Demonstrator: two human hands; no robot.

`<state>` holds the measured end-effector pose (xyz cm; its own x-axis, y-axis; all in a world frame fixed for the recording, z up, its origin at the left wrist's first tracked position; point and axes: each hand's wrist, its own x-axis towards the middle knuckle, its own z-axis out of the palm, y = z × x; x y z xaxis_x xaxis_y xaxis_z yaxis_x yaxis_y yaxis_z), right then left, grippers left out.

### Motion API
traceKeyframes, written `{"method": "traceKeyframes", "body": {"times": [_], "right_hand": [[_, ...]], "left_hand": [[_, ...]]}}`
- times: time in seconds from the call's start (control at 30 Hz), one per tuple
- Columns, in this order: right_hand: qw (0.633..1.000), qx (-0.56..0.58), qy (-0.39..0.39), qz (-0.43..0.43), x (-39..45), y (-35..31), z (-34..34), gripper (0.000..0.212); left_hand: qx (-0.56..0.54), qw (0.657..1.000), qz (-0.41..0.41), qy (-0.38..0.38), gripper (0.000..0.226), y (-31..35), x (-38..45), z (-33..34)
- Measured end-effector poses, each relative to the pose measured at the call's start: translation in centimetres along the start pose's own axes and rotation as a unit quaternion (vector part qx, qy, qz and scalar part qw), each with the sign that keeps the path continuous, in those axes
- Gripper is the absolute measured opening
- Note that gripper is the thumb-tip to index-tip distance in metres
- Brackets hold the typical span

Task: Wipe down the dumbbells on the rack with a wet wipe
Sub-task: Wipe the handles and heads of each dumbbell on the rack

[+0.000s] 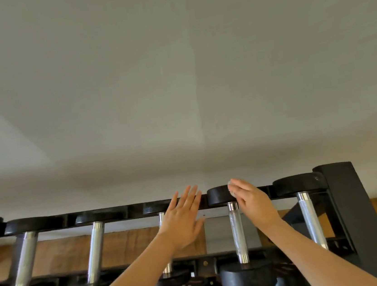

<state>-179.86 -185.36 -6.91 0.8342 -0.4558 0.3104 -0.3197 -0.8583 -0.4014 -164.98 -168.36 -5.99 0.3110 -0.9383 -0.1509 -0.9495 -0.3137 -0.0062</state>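
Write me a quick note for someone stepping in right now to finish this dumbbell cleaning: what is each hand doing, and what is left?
Right hand: closed around a small pale wad, likely the wet wipe, pressed on the far head of the second dumbbell from the right.
Left hand: open and flat, fingers spread, holding nothing, over the handle of the middle dumbbell.
All dumbbells sit in the rack, handles pointing toward the wall.
Done: cannot tell which ones are already clean; nothing looks visibly wet.
Left: finish this head, its handle and near head, then the others along the row.
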Motion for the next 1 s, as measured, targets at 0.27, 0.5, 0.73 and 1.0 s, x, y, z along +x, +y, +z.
{"method": "traceKeyframes", "body": {"times": [0.27, 0.5, 0.73, 1.0], "right_hand": [[0.987, -0.14, -0.08, -0.013, -1.3, -2.8, 1.1, 0.052], [0.991, -0.119, -0.062, 0.013, -1.6, -1.8, 0.8, 0.058], [0.996, -0.063, -0.027, 0.06, -1.1, -3.5, 3.2, 0.055], [0.99, -0.123, -0.053, -0.049, -0.2, -3.2, 2.8, 0.055]], "left_hand": [[0.063, 0.997, 0.048, 0.023, 0.087, -7.8, 1.0, 2.2], [0.019, 0.995, 0.098, 0.03, 0.074, -9.1, 1.2, 3.5], [0.043, 0.99, 0.106, 0.082, 0.074, -9.3, 1.3, 4.4], [0.013, 0.991, 0.082, 0.108, 0.075, -10.2, 0.4, 4.3]]}}
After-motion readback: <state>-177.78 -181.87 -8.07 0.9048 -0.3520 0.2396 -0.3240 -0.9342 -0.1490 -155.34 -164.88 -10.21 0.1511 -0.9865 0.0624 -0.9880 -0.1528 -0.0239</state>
